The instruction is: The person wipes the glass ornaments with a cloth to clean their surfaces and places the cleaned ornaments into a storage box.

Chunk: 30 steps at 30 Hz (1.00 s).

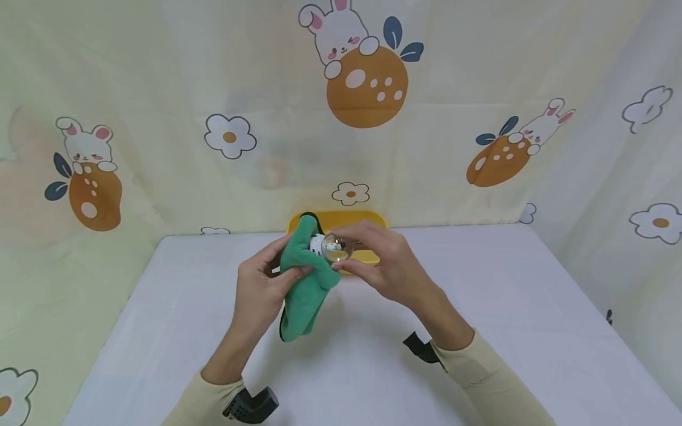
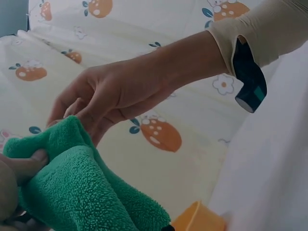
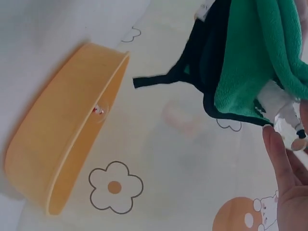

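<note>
A green towelling cloth (image 1: pixel 306 302) with dark edging hangs folded from my left hand (image 1: pixel 261 290), its thumb pressed on the front. Out of the fold pokes a small clear round ornament (image 1: pixel 337 248) with a white and black patterned part. My right hand (image 1: pixel 396 266) pinches the clear ball between thumb and fingers. In the right wrist view the ornament's white part (image 3: pixel 281 103) lies against the cloth (image 3: pixel 240 62), fingertips at its lower side. The left wrist view has the cloth (image 2: pixel 82 192) covering the ornament.
Behind the hands, a yellow oval container (image 1: pixel 367 219) stands on the white table (image 1: pixel 469 278) near the back curtain. Inside it, a clear round thing (image 3: pixel 99 109) with red and white shows in the right wrist view. Patterned curtains surround the table at back and sides.
</note>
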Available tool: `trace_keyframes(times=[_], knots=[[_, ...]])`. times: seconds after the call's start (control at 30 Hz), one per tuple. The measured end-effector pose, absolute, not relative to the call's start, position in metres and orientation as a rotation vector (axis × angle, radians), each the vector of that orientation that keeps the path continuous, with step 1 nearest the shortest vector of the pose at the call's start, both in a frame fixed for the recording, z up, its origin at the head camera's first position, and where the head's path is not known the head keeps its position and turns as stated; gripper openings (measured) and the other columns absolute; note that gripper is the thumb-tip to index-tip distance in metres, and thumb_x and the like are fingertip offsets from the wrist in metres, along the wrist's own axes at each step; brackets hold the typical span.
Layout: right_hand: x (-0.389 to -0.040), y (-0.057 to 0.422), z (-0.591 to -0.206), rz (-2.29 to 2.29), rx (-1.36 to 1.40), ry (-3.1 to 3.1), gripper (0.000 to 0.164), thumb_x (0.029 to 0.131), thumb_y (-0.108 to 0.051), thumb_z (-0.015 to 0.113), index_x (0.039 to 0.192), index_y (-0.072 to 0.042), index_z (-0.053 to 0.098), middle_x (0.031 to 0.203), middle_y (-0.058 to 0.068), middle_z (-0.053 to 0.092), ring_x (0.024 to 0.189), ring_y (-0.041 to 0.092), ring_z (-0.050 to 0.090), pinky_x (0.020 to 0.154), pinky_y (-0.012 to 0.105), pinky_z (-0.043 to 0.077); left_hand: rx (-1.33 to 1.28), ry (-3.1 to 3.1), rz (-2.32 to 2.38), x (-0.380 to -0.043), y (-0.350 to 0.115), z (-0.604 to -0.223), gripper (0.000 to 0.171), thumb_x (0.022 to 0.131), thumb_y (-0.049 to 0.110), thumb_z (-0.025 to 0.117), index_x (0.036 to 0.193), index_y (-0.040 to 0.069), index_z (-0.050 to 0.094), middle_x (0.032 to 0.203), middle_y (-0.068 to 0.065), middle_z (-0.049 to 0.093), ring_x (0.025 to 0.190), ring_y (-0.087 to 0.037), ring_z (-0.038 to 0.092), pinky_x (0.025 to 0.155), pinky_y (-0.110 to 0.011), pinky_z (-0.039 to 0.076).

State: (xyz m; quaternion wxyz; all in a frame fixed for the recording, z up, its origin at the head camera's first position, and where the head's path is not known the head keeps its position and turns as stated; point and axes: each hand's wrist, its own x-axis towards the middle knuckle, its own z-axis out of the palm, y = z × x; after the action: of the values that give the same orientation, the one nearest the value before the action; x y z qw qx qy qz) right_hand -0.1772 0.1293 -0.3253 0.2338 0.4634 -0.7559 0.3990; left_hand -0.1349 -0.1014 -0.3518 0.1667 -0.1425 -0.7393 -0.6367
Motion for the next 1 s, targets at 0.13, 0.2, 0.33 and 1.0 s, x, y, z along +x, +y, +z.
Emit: trace_keyframes(times=[0.13, 0.2, 0.33, 1.0], knots=[[-0.180, 0.133, -0.322, 0.990, 1.390, -2.041, 0.052, 0.073, -0.004, 0.088, 0.121, -0.005, 0.069, 0.122, 0.010, 0.068, 0.112, 0.024, 0.068, 0.095, 0.025, 0.057, -0.388, -2.129, -1.891, -0.137, -0.104, -0.353, 0.050, 0.086, 0.008, 0.081, 0.134, 0.010, 0.066, 0.122, -0.005, 0.071, 0.102, -0.022, 0.066, 0.083, -0.030, 0.062], [-0.181, 0.134, -0.319, 0.937, 1.458, -2.012, 0.049, 0.072, -0.002, 0.088, 0.118, -0.005, 0.071, 0.123, 0.010, 0.067, 0.114, 0.025, 0.066, 0.095, 0.025, 0.056, -0.388, -2.159, -1.912, -0.138, -0.107, -0.354, 0.049, 0.087, 0.009, 0.081, 0.133, 0.011, 0.067, 0.120, -0.005, 0.071, 0.102, -0.024, 0.066, 0.083, -0.031, 0.062], [-0.181, 0.135, -0.315, 0.810, 1.525, -1.969, 0.046, 0.072, 0.003, 0.088, 0.114, -0.006, 0.073, 0.122, 0.010, 0.067, 0.111, 0.025, 0.067, 0.093, 0.026, 0.058, -0.377, -2.208, -1.925, -0.140, -0.109, -0.352, 0.046, 0.087, 0.011, 0.081, 0.131, 0.013, 0.068, 0.119, -0.005, 0.071, 0.103, -0.024, 0.064, 0.082, -0.032, 0.062], [-0.180, 0.133, -0.331, 1.319, 1.177, -2.129, 0.044, 0.072, -0.007, 0.092, 0.109, 0.000, 0.070, 0.092, 0.004, 0.073, 0.075, 0.010, 0.072, 0.069, 0.023, 0.062, -0.513, -2.088, -1.700, -0.133, -0.100, -0.357, 0.052, 0.083, 0.002, 0.082, 0.132, 0.011, 0.068, 0.118, -0.006, 0.073, 0.099, -0.018, 0.071, 0.076, -0.031, 0.063]])
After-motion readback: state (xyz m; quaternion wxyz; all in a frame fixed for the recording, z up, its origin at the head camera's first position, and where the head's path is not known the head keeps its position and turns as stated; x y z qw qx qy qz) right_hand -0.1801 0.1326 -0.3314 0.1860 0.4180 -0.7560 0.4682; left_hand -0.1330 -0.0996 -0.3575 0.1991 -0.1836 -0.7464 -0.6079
